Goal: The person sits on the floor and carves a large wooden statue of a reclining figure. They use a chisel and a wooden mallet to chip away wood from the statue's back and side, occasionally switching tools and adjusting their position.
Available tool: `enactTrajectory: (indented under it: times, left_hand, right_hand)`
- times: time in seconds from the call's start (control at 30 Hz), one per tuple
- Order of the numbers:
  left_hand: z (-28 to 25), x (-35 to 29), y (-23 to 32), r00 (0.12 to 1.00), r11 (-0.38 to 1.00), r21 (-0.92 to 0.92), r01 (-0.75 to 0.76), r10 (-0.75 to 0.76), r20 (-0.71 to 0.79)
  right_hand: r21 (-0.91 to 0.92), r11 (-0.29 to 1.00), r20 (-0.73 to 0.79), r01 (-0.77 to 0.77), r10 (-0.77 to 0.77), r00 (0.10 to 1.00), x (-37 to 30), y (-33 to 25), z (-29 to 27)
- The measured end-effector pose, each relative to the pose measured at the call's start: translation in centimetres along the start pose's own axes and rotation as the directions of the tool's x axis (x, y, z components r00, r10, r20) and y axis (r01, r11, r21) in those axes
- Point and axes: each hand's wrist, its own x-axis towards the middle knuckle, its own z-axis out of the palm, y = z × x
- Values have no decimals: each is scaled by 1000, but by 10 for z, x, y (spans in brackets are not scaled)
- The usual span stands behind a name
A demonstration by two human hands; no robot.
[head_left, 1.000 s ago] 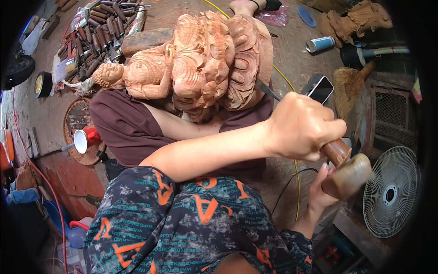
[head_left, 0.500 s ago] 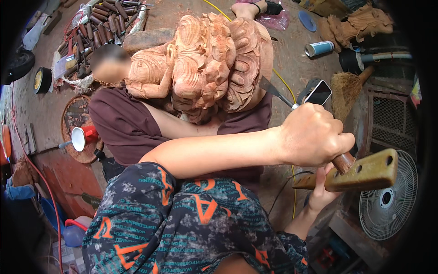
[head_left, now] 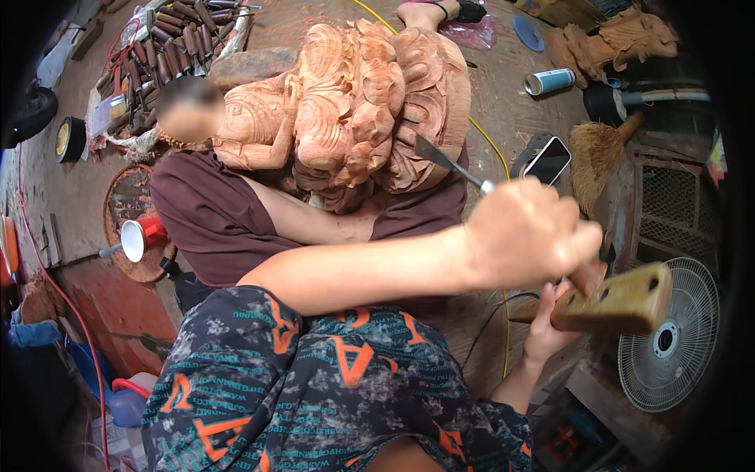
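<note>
A carved wooden seated figure [head_left: 346, 102] with a petalled base lies on its side across my lap. My left hand [head_left: 531, 236] reaches over to the right, its fingers wrapped round the handle of a chisel [head_left: 452, 164]. The flat blade points left, its tip over the petalled base; whether it touches the wood I cannot tell. Below it, my right hand [head_left: 548, 322] grips a yellowish wooden mallet [head_left: 617, 303] with dark holes in it. The mallet lies close by the butt of the chisel handle; contact is unclear.
Many wooden-handled chisels [head_left: 169, 55] lie on a cloth at the back left. A red-and-white cup [head_left: 135, 240] is at left. To the right are a phone [head_left: 548, 161], a straw broom [head_left: 594, 165], a can [head_left: 549, 82] and a fan [head_left: 667, 338]. A yellow cable [head_left: 491, 145] crosses the floor.
My left hand has moved a little left and down, carrying the chisel blade over the carving's base. The mallet in my right hand has shifted slightly left and tilted.
</note>
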Motion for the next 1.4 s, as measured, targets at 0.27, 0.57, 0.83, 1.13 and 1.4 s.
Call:
enactTrajectory:
  times: [0.27, 0.57, 0.83, 1.13, 1.4]
  left_hand:
    - [6, -27, 8, 999, 978, -206, -42, 41, -8]
    - [4, -32, 5, 999, 966, -257, -31, 36, 14]
    - [12, -37, 4, 997, 971, -233, -56, 65, 30]
    - [15, -41, -1, 997, 974, -217, -65, 73, 31]
    - [11, -45, 0, 995, 965, -253, -67, 82, 49]
  right_hand:
    - [99, 994, 156, -37, 22, 988, -40, 14, -8]
    - [145, 989, 32, 6, -11, 999, -40, -6, 2]
    - [-160, 975, 1, 156, -157, 988, -40, -1, 4]
    - [60, 998, 32, -20, 18, 999, -51, 18, 5]
    - [-10, 999, -29, 54, -54, 998, -53, 14, 16]
